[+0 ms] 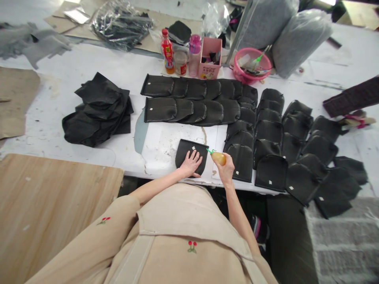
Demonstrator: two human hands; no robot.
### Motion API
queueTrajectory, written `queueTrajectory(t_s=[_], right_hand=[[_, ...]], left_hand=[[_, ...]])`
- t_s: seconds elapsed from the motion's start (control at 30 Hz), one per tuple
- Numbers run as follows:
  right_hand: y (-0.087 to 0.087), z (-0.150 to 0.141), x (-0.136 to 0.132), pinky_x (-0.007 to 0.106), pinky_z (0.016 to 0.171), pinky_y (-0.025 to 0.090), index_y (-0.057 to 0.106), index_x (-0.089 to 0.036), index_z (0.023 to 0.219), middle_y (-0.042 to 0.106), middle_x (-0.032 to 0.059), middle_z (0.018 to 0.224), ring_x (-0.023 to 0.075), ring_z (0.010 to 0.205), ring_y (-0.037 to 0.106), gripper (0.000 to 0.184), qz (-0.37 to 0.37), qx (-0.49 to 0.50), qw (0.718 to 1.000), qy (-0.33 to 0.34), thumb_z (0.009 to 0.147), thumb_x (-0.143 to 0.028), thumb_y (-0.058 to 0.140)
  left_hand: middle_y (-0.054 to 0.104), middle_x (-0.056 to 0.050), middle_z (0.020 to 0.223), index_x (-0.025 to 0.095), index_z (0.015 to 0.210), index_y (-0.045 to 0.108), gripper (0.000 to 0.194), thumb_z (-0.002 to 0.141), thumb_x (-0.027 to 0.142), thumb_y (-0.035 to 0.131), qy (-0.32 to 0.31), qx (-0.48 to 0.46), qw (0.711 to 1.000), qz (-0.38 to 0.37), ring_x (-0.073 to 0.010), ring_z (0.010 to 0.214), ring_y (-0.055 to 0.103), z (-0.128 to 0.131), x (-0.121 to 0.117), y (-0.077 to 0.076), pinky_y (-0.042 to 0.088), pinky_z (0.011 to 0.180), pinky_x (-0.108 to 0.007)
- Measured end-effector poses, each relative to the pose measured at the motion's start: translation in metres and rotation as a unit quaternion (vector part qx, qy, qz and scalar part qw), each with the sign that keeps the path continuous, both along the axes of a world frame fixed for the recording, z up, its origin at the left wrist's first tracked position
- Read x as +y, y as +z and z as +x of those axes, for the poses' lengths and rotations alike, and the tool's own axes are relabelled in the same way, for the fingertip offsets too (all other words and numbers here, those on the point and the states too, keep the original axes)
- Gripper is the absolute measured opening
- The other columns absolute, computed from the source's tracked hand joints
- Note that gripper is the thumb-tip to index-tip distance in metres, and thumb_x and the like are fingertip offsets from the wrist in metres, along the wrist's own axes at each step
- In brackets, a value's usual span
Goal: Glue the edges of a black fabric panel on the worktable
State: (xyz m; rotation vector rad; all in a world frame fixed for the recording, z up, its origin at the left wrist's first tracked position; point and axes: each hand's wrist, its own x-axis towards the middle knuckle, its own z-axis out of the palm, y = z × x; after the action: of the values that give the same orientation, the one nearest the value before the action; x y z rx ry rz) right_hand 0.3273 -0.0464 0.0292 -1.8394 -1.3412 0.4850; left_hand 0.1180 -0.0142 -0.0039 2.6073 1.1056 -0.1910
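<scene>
My left hand [192,162] lies flat with fingers spread on a black leather-like piece [182,154], which has a rounded lower edge and a small white tag near its top. In my right hand [226,167] is a glue bottle [218,158] with yellowish contents and a thin green nozzle. The nozzle tip is at the upper right corner of the black piece; whether it touches is too small to tell. Just right of the bottle, overlapping black pieces [239,159] of the same shape lie in a column.
Rows of overlapping black pieces [160,110] run behind and to the right. A heap of black material [97,114] lies left. At the back stand a red-capped bottle [167,53], a jar [180,63], a pink box [211,59] and a pink basin [251,65]. A wooden board [59,209] is lower left.
</scene>
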Motion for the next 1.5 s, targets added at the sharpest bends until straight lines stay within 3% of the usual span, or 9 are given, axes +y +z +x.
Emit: queueTrajectory(t_s=[0.17, 0.37, 1.2, 1.5], right_hand=[[0.003, -0.002, -0.014, 0.039, 0.095, 0.050, 0.063, -0.021, 0.115, 0.068, 0.0083, 0.109, 0.0247, 0.102, 0.063, 0.048, -0.007, -0.003, 1.000, 0.002, 0.082, -0.056, 0.069], [0.002, -0.002, -0.010, 0.039, 0.095, 0.050, 0.063, -0.020, 0.115, 0.068, 0.0090, 0.111, 0.0252, 0.104, 0.063, 0.049, -0.005, 0.000, 1.000, -0.011, 0.082, -0.056, 0.068], [0.008, -0.013, -0.061, 0.041, 0.097, 0.050, 0.062, -0.020, 0.115, 0.068, 0.0098, 0.112, 0.0264, 0.106, 0.064, 0.047, -0.031, 0.018, 0.999, -0.017, 0.083, -0.055, 0.068], [0.008, -0.018, -0.078, 0.040, 0.094, 0.052, 0.062, -0.021, 0.114, 0.069, 0.0094, 0.110, 0.0258, 0.104, 0.065, 0.048, -0.037, 0.007, 0.999, -0.025, 0.083, -0.057, 0.068]], left_hand=[[0.031, -0.031, 0.159, 0.008, 0.152, 0.040, 0.107, 0.070, 0.066, 0.078, 0.001, -0.001, 1.000, -0.007, -0.0480, 0.151, 0.017, 0.000, 0.000, 0.003, 0.010, 0.118, -0.069], [0.031, -0.030, 0.159, 0.008, 0.152, 0.041, 0.108, 0.069, 0.065, 0.079, 0.001, -0.003, 1.000, -0.011, -0.0483, 0.151, 0.017, -0.001, 0.000, 0.006, 0.010, 0.119, -0.068], [0.029, -0.030, 0.160, 0.007, 0.151, 0.040, 0.108, 0.069, 0.068, 0.077, -0.001, 0.000, 1.000, 0.000, -0.0480, 0.151, 0.015, -0.002, 0.000, -0.009, 0.006, 0.119, -0.069], [0.029, -0.030, 0.160, 0.007, 0.152, 0.040, 0.108, 0.071, 0.068, 0.076, -0.002, 0.011, 1.000, 0.001, -0.0470, 0.152, 0.016, -0.002, 0.000, -0.001, 0.007, 0.120, -0.068]])
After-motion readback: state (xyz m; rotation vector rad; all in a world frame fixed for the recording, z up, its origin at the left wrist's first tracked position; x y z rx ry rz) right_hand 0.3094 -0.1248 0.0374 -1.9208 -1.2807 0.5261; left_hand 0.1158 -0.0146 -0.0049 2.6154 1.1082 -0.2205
